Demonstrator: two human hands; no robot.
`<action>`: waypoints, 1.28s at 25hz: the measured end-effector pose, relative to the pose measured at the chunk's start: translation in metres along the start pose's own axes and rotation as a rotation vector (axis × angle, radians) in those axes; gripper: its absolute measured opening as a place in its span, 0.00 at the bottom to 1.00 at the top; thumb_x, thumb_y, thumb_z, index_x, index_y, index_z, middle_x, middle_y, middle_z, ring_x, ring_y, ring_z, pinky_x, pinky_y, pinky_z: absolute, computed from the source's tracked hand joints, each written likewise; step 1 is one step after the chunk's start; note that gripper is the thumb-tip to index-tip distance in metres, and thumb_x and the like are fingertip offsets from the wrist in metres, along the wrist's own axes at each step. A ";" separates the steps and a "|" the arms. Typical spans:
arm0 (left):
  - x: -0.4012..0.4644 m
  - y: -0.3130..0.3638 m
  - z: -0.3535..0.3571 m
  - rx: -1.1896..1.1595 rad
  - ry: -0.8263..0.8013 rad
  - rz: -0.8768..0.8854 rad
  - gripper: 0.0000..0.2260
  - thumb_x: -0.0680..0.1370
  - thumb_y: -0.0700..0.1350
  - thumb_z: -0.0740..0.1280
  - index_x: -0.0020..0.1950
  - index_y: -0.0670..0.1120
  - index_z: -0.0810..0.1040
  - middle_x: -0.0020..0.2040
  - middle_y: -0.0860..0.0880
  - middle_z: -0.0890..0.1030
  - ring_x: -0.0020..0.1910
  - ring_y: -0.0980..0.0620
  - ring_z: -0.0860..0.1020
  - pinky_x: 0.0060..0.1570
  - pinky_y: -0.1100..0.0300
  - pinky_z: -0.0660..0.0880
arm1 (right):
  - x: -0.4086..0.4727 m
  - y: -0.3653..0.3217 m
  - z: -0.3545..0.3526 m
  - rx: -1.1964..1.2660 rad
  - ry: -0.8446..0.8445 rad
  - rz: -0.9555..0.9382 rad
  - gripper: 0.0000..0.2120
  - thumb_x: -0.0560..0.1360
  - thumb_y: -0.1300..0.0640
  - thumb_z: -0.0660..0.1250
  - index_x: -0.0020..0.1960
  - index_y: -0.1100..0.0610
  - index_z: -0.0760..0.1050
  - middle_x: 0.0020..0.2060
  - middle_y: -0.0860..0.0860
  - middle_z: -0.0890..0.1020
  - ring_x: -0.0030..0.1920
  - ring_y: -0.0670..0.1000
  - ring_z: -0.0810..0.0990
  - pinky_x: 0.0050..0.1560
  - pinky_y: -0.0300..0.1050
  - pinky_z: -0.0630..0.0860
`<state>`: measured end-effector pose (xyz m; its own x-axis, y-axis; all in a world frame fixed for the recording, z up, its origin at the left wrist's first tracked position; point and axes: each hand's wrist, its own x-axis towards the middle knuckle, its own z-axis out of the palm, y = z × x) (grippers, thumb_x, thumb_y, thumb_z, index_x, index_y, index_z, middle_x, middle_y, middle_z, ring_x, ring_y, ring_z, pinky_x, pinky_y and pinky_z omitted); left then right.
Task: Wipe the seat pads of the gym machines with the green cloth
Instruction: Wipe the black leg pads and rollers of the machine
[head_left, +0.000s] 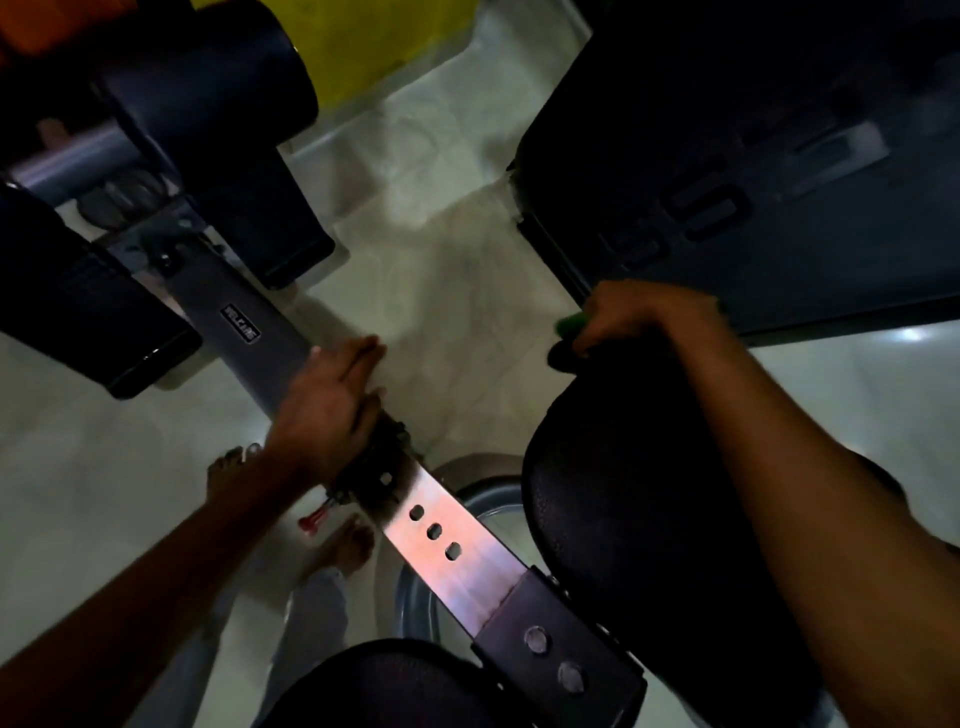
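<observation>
Our right hand (631, 319) curls round the green cloth (571, 325), bunched so that only a bright sliver shows past the knuckles, at the far tip of the black seat pad (639, 499). Our left hand (332, 400) rests on the grey steel beam (260, 338) of the machine, fingers fairly straight and laid over its top, steadying us rather than gripping anything.

We judge the main risk to be the cloth itself: wadded that tightly, it may touch only a narrow strip of the pad, and a pass along the edge could slide off the rounded nose onto the pale tiled floor (441, 249). The dim light adds to it, since missed patches on black upholstery would be hard to spot. Leaning our weight on the beam beside the black adjuster bracket (374, 467) could also catch a finger there.

The pad looks like finely grained vinyl, domed and tapering. The beam is flat-sided, with a brushed bare section punched with slots (434, 531). The tiles are glossy.
</observation>
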<state>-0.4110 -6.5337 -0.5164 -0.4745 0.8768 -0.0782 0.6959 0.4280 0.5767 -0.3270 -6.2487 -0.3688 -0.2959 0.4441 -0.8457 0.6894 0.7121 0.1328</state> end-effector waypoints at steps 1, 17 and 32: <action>-0.002 -0.009 0.001 0.000 -0.033 -0.038 0.27 0.75 0.51 0.52 0.64 0.34 0.73 0.62 0.34 0.75 0.58 0.32 0.75 0.61 0.35 0.67 | 0.000 -0.016 0.005 -0.121 -0.005 -0.013 0.15 0.67 0.47 0.72 0.46 0.55 0.77 0.48 0.54 0.81 0.44 0.55 0.79 0.43 0.43 0.72; -0.005 -0.017 0.000 -0.041 -0.073 -0.037 0.27 0.75 0.54 0.49 0.57 0.38 0.78 0.55 0.37 0.80 0.53 0.36 0.78 0.51 0.46 0.76 | -0.019 -0.090 0.042 -0.621 -0.130 -0.012 0.27 0.73 0.44 0.67 0.68 0.55 0.68 0.65 0.56 0.72 0.63 0.58 0.74 0.63 0.54 0.69; -0.019 -0.028 -0.005 -0.146 -0.097 0.001 0.29 0.78 0.58 0.50 0.67 0.40 0.72 0.63 0.40 0.76 0.61 0.41 0.73 0.58 0.51 0.71 | -0.028 -0.106 0.060 -0.818 -0.074 0.031 0.24 0.78 0.44 0.60 0.70 0.56 0.67 0.68 0.55 0.71 0.66 0.58 0.70 0.66 0.60 0.64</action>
<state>-0.4244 -6.5636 -0.5270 -0.4145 0.8973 -0.1515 0.6071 0.3967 0.6885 -0.3520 -6.3695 -0.3905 -0.2204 0.4530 -0.8639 -0.0116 0.8844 0.4667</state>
